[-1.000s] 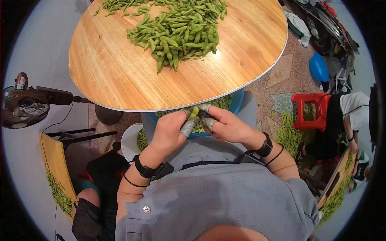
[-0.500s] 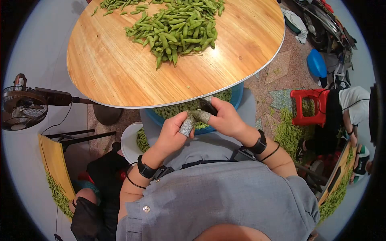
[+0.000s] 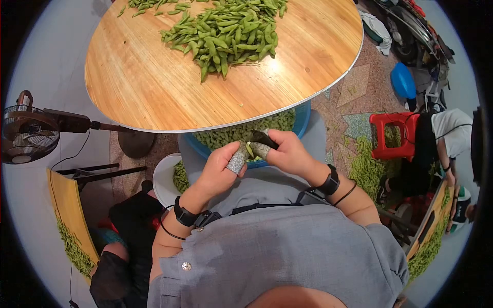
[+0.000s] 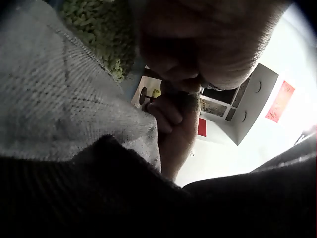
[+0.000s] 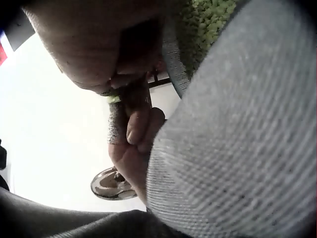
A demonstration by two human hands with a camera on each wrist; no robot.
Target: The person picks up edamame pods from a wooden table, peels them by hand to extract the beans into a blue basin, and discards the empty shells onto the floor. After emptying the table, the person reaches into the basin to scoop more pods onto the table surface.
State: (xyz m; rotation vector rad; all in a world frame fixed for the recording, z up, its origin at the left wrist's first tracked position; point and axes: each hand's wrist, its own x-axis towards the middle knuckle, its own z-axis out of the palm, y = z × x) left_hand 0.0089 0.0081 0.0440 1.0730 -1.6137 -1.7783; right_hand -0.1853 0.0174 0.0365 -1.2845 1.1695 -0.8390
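Note:
Both hands meet over a blue basin [image 3: 304, 123] of shelled green beans [image 3: 215, 137], with wrappings on thumbs and fingers. A small green pod [image 3: 249, 150] is pinched between the fingertips of the left hand [image 3: 220, 167] and the right hand [image 3: 294, 154]. Something dark lies at the right hand's fingers. In the right wrist view a bit of light green [image 5: 114, 99] shows at the fingertips. The left wrist view shows the curled left hand [image 4: 203, 44] in shadow, its fingertips hidden.
A round wooden table [image 3: 138, 82] ahead carries a heap of green pods [image 3: 221, 43]. Left of the basin is a white bucket [image 3: 163, 179] with pods. A fan [image 3: 31, 134] stands at the left; a red stool [image 3: 377, 136], pods on the floor and another person are at the right.
The larger green piece seen between the fingers a second ago is gone from there; a smaller pod shows between them now. Both hands have shifted slightly, still close together.

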